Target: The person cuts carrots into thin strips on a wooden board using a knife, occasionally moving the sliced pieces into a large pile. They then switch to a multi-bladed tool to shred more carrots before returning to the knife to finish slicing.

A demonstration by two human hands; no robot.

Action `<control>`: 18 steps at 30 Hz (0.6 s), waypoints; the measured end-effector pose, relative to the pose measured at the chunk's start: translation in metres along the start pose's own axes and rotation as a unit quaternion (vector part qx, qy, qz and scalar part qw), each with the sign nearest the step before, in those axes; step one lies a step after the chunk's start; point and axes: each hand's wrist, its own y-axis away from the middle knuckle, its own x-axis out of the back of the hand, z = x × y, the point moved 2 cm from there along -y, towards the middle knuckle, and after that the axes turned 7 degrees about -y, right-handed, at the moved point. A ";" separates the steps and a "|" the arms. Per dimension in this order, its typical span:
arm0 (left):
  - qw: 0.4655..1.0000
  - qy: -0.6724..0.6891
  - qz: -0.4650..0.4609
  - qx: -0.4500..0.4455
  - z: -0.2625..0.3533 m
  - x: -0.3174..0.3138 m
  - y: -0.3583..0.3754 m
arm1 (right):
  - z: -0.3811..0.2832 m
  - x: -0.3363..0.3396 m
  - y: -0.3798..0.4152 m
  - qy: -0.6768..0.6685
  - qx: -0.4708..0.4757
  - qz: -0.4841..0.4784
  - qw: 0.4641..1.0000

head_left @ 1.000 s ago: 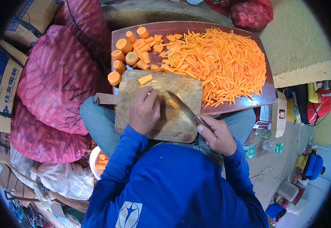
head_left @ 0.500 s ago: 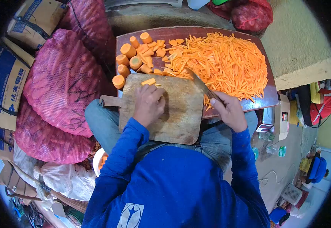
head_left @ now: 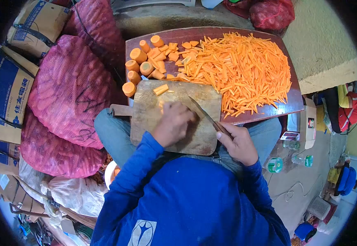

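A wooden cutting board (head_left: 145, 123) with a handle on its left lies across the lap, against the tabletop's near edge. My right hand (head_left: 241, 144) grips the handle of a knife (head_left: 203, 110), whose blade points up and left over the board. Low over the middle of the board is my left hand (head_left: 173, 125), its fingers curled and smeared by motion; what they hold, if anything, cannot be made out. Small carrot bits (head_left: 161, 105) show beside its fingers. A carrot piece (head_left: 161, 89) lies near the board's top edge.
A heap of carrot sticks (head_left: 248, 69) covers the right of the dark red table (head_left: 295, 105). Several carrot chunks (head_left: 138, 54) stand at its left. Pink mesh sacks (head_left: 70, 90) and cardboard boxes (head_left: 6, 92) are stacked on the left. Bottles (head_left: 275, 165) lie right.
My right hand has drawn the knife from the carrot-stick heap back down over the board. My left hand has shifted right and downward, uncovering carrot pieces near the board's top.
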 end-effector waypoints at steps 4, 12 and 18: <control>0.995 0.069 0.065 0.006 0.016 0.000 0.011 | -0.008 0.007 0.003 0.025 -0.007 -0.019 0.999; 0.998 -0.054 0.034 0.024 0.033 -0.003 0.034 | -0.015 0.004 0.024 0.012 -0.010 -0.044 0.999; 0.997 -0.079 0.022 -0.017 0.031 -0.009 0.032 | -0.013 -0.009 0.037 0.004 -0.027 -0.064 0.998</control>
